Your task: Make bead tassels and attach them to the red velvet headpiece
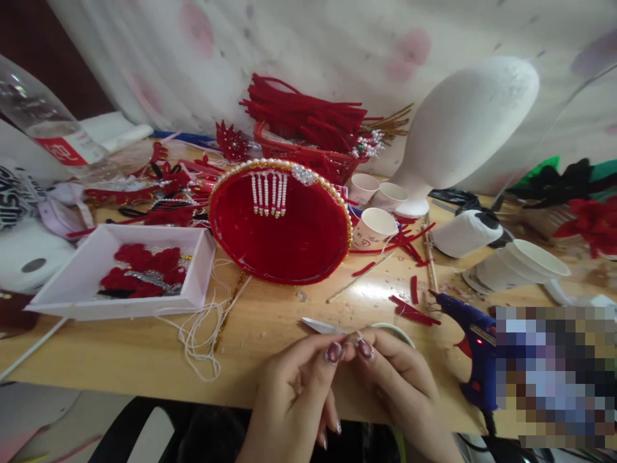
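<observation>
left hand [296,379] and right hand [400,373] pinching a tiny pale piece [357,336], at five o'clock in view, red pearl-rimmed disc [289,247] at their eleven o'clock, blue glue gun [482,360] at three

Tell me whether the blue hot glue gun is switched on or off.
On, it appears: a red light glows on the side of the blue hot glue gun.
</observation>
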`<state>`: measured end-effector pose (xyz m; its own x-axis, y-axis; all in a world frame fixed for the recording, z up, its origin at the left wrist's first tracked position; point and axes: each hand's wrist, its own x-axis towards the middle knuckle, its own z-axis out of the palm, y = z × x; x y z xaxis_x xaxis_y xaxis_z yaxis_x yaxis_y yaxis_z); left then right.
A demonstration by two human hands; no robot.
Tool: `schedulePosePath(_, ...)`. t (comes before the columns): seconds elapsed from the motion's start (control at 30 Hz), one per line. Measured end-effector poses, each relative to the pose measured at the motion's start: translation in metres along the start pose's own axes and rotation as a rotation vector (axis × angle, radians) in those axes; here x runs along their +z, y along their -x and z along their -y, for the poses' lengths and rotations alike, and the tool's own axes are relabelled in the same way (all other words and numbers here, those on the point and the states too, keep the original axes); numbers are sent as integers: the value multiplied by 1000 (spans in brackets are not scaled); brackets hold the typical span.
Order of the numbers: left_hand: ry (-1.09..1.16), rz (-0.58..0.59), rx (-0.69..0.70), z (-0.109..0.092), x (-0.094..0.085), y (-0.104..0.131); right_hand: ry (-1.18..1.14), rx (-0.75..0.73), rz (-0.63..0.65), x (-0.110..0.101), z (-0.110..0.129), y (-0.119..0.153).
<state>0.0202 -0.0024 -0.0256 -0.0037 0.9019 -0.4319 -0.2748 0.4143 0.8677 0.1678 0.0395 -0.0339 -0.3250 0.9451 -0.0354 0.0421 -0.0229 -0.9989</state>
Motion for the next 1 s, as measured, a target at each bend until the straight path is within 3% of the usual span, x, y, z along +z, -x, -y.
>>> schedulePosePath(0.17,-8,-49,163,5,5,-1,-228,144,36,9,-1,0)
schedulePosePath(0.47,59,-31,338,10,-5,-2,-248,331,-23,21,9,6)
schedulePosePath(0.57,57,-82,388,7,-8,-2,-149,258,4,21,8,8)
schedulePosePath(0.73,16,-103,478,10,-16,-5,5,133,-74,19,6,11)
schedulePosePath(1.0,-214,-178,755,12,-26,-6,86,31,48,20,10,10)
